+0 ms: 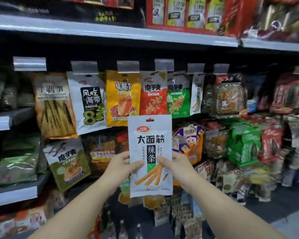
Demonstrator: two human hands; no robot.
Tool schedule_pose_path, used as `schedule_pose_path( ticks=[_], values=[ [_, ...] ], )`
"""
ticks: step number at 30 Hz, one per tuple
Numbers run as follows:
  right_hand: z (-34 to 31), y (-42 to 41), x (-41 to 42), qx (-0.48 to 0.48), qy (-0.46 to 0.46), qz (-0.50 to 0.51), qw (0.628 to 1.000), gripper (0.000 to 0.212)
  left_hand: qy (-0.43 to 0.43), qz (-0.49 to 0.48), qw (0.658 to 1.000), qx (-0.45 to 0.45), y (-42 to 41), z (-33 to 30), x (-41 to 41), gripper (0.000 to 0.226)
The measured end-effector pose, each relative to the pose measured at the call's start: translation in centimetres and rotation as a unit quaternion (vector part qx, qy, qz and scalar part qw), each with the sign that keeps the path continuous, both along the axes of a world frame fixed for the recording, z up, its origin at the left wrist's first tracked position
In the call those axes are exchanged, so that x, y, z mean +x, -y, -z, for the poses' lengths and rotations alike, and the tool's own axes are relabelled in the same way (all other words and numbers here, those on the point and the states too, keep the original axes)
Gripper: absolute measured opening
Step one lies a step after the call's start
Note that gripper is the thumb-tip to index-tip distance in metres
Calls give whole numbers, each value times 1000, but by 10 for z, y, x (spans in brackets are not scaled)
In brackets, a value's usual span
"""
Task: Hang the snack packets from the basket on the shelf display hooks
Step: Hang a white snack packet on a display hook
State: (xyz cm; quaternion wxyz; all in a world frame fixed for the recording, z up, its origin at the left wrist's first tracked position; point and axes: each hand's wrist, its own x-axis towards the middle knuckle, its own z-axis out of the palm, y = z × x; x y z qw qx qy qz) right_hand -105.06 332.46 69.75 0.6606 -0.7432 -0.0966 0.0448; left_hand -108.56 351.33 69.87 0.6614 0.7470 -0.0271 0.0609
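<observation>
Both forearms reach up from bottom edge; left hand [121,163] and right hand [175,163] each pinch a side of the silver snack packet [150,152], thumbs on its front, fingers behind. Packet held upright, mid-air, in front of the shelf display, its hang hole just below the top row of hung packs. It covers part of the lower rows behind. Behind it, top row L to R: bamboo-shoot pack [54,106], white seaweed pack [89,102], yellow pack [123,99], red pack [153,94], green pack [178,99], each under a clear price-tag holder [128,66]. Hooks themselves hidden by tags and packs. Right side packs blurred, labels unreadable. Grey shelf edge [110,34] above; red box [185,13] on it, cut off at top. Basket not seen.
</observation>
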Motion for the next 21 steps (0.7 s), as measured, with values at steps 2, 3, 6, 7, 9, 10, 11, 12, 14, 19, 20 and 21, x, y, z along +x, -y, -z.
schedule_pose_path(
  ticks=[2, 3, 6, 7, 9, 10, 11, 12, 14, 19, 20, 21],
  values=[
    [-6, 15, 10, 4, 13, -8, 1000, 18, 8, -4, 1000, 11, 14, -7, 9, 21],
    [-8, 24, 18, 5, 21, -10, 1000, 17, 12, -8, 1000, 15, 23, -12, 14, 20],
    [-15, 51, 45, 5, 38, -11, 999, 16, 36, -21, 999, 10, 49, -20, 38, 20],
    [-16, 61, 56, 8, 37, -14, 999, 14, 41, -23, 999, 9, 60, -22, 47, 21],
    [-22, 83, 79, 7, 40, -29, 999, 13, 54, -27, 998, 12, 83, -25, 69, 23],
    [-25, 96, 91, 1, 43, -36, 998, 13, 59, -33, 998, 10, 95, -25, 82, 22],
    [-30, 109, 103, -4, 44, -41, 998, 14, 62, -41, 997, 0, 108, -27, 94, 22],
    [-34, 122, 117, -9, 41, -47, 998, 14, 66, -46, 997, -12, 121, -28, 106, 25],
    [-43, 149, 141, -14, 39, -55, 998, 13, 79, -53, 995, -29, 148, -35, 129, 52],
    [-56, 200, 196, -17, 55, -50, 997, 11, 97, -62, 992, -54, 210, -57, 176, 17],
    [-57, 207, 207, -18, 61, -37, 997, 9, 95, -66, 992, -50, 219, -58, 186, 16],
    [-57, 213, 217, -18, 65, -25, 997, 8, 94, -70, 992, -54, 229, -60, 194, 15]
  ],
)
